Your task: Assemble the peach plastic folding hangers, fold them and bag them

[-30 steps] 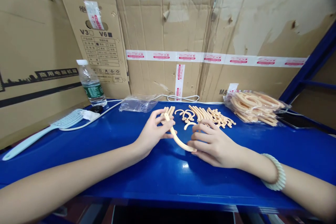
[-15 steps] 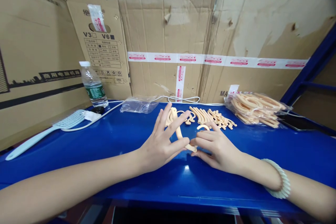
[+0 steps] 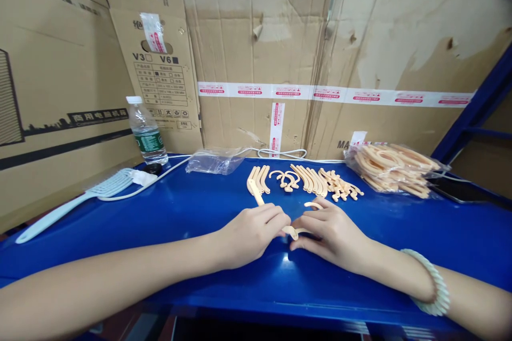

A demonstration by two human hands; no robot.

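Observation:
My left hand (image 3: 256, 235) is closed around a beige hanger arm (image 3: 257, 198), a long curved plastic bar. One end of it shows beyond my knuckles, and the other comes out at my fingertips. Facing it, my right hand (image 3: 330, 230) is closed on a beige hanger hook (image 3: 312, 204), whose curved tip rises above my fingers. The ends of the two parts meet between my hands, just above the blue table (image 3: 224, 293). My fingers hide most of the join, so I cannot tell whether the parts are locked together.
Behind my hands lie loose hanger arms (image 3: 312, 180), several hooks (image 3: 288, 181) and a pile of small parts (image 3: 342, 185). A bag of beige parts (image 3: 392, 168) sits at right by a phone (image 3: 456, 190). At left are a bottle (image 3: 148, 138), a hairbrush (image 3: 76, 200) and a plastic bag (image 3: 214, 162).
My left hand's spread fingers have closed around the hanger arm, and the arm has tipped lower. My right hand keeps its grip on the hook.

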